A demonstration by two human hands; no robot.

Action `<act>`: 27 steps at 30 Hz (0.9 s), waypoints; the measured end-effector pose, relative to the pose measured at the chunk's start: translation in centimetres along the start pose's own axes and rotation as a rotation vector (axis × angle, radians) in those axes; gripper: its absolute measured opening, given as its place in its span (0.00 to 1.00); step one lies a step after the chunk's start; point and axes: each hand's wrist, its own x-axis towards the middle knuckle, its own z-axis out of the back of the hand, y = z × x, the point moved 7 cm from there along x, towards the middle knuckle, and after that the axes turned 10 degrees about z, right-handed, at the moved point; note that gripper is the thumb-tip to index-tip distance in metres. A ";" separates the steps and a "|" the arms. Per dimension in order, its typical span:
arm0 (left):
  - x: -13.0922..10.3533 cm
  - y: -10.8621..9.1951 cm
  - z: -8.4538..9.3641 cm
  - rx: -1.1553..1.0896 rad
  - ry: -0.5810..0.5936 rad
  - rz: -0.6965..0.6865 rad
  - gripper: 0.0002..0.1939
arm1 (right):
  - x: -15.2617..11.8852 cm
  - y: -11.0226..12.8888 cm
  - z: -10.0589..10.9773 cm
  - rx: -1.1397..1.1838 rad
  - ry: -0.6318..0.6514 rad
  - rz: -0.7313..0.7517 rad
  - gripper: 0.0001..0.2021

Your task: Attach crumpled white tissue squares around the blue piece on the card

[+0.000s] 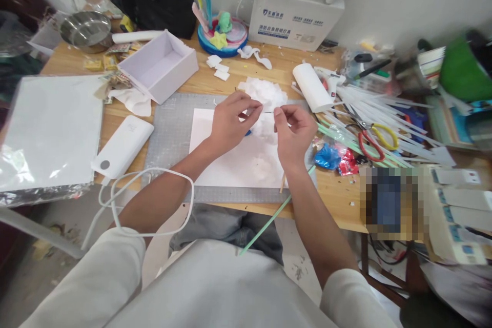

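Observation:
My left hand (pixel 234 120) is closed in a pinch, thumb against forefinger. Facing it across a small gap, my right hand (pixel 295 133) pinches too. Whatever lies between the fingertips is too small to make out. Just beyond them is a crumpled, thin white tissue-like piece (pixel 265 91). Below both hands lies a white sheet (pixel 230 171), with a pale, fluffy-looking patch (pixel 263 169) on it, on a grey cutting mat (pixel 165 128). A green stick (pixel 265 228) slants from the mat past the table's front edge, near my right forearm.
At left are a white power bank (pixel 125 146) with a looped cable, a white open box (pixel 161 66) and plastic-wrapped sheets (pixel 54 128). On the right lie a white roll (pixel 313 87), scissors (pixel 374 138), many white strips (pixel 384 105) and a blue bundle (pixel 327 156). A colourful clay piece (pixel 223 43) stands behind.

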 end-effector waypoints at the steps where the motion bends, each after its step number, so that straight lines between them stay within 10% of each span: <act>1: -0.2 -0.1 0.0 0.020 -0.013 -0.038 0.06 | -0.1 0.0 -0.3 0.025 0.036 -0.011 0.08; 27: -0.7 0.1 -1.1 0.178 0.092 -0.166 0.15 | -0.8 -1.8 -1.3 0.257 0.059 -0.306 0.07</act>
